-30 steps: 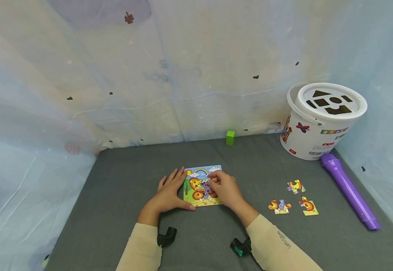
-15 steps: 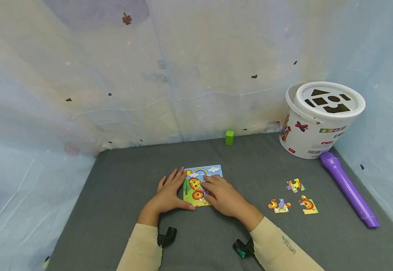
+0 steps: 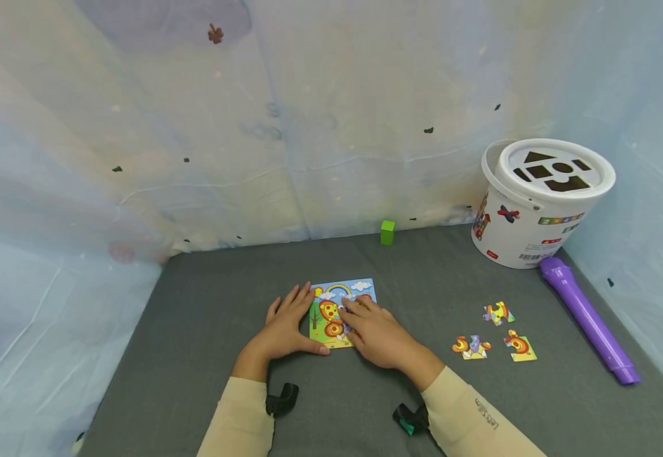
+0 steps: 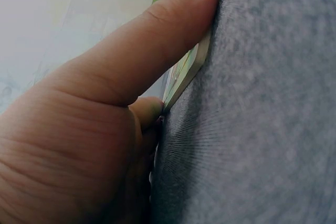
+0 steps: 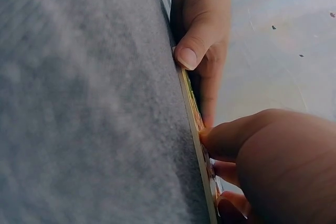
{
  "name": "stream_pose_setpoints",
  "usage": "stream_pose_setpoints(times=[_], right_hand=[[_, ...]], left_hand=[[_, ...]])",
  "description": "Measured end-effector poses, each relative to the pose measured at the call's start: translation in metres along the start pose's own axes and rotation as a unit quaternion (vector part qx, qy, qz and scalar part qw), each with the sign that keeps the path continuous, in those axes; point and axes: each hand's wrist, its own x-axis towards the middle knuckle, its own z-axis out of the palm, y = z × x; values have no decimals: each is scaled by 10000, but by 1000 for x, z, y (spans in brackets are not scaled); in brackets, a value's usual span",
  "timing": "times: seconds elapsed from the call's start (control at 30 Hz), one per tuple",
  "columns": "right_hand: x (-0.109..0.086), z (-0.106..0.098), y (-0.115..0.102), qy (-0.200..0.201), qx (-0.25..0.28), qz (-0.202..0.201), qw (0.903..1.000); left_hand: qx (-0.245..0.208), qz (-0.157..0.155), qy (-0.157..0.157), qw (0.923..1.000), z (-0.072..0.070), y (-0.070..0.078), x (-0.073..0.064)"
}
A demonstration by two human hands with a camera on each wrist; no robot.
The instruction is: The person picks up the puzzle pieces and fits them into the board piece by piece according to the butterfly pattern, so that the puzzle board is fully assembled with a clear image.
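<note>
A jigsaw puzzle board [image 3: 360, 286] with a rainbow and a butterfly lies on the grey cloth. My left hand [image 3: 288, 325] frames its left side, fingers spread along the edge and the thumb at the near-left corner. From the right, my right hand [image 3: 380, 335] reaches over the board and presses on the picture with its fingertips, covering the lower right part. The right wrist view shows the right fingers [image 5: 226, 135] on the board's face; the left thumb [image 4: 157, 35] crosses its edge in the left wrist view.
Three loose puzzle pieces lie to the right: one upper [image 3: 501, 311], one lower left [image 3: 475, 348] and one lower right [image 3: 526, 350]. Beyond them are a purple plastic tube [image 3: 588, 320] and a white lidded bucket [image 3: 528, 231]. A green block [image 3: 387, 233] stands at the back.
My right hand has gone from a pinch over the board's right half to extended fingers pressing on the picture, slightly further left. The left hand has stayed in place.
</note>
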Motion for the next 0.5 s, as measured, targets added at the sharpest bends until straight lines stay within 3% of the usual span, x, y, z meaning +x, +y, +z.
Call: stream_pose_setpoints(times=[0.13,0.27,0.37,0.5], right_hand=[[0,1,1,-33,279,77,9996],[-2,0,3,105,1079,180,9939],[-4,-3,6,356,1811,205,9826],[-10,-9,11,689,2690,277,9603]], left_hand=[[-28,-4,8,10000,0,-1,-1],[-13,-7,10,10000,1,-2,0],[-6,5,27,10000,1,-3,0],[-56,18,22,10000,1,-2,0]])
